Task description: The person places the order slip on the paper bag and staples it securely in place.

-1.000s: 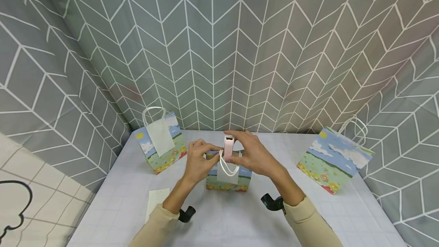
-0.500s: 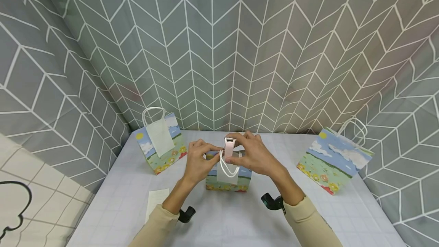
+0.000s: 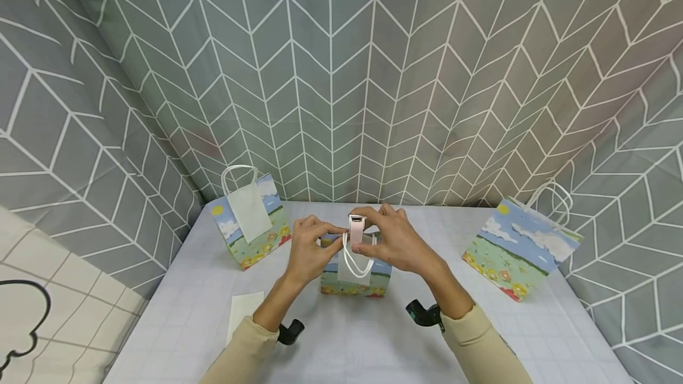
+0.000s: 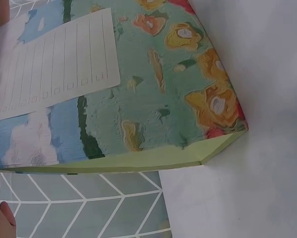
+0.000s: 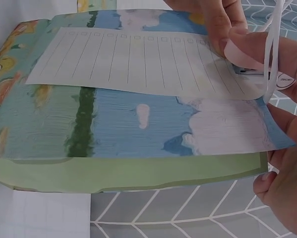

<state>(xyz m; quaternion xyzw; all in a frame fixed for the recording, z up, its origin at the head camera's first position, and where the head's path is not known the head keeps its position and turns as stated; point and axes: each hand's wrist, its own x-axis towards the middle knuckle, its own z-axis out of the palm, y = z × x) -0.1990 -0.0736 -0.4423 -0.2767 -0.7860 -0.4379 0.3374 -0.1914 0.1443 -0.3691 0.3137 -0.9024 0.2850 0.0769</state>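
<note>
A small gift bag point(image 3: 329, 285), painted with sky and flowers, stands upright before me at mid table. A lined paper slip point(image 5: 138, 62) lies flat against its front, up near the rim. White cord handles point(image 3: 358, 274) hang over the front. My left hand point(image 3: 308, 250) pinches the bag's top edge at the left of the slip. My right hand point(image 3: 397, 245) grips a small pink stapler point(image 3: 356, 236), forefinger on top and thumb below, at the slip's upper edge. The handle cords partly cover the stapler's mouth in the right wrist view.
A matching bag with a white slip point(image 3: 249, 212) on its front lies at the back left. Another matching bag point(image 3: 512, 248) lies at the right. A loose paper sheet point(image 3: 246, 307) is on the white tabletop point(image 3: 363, 342) beside my left forearm. A patterned curtain point(image 3: 331, 76) hangs behind.
My right forefinger has come down slightly and bent on the stapler, whose top tilts a little lower. The left hand and the bag have stayed in place.
</note>
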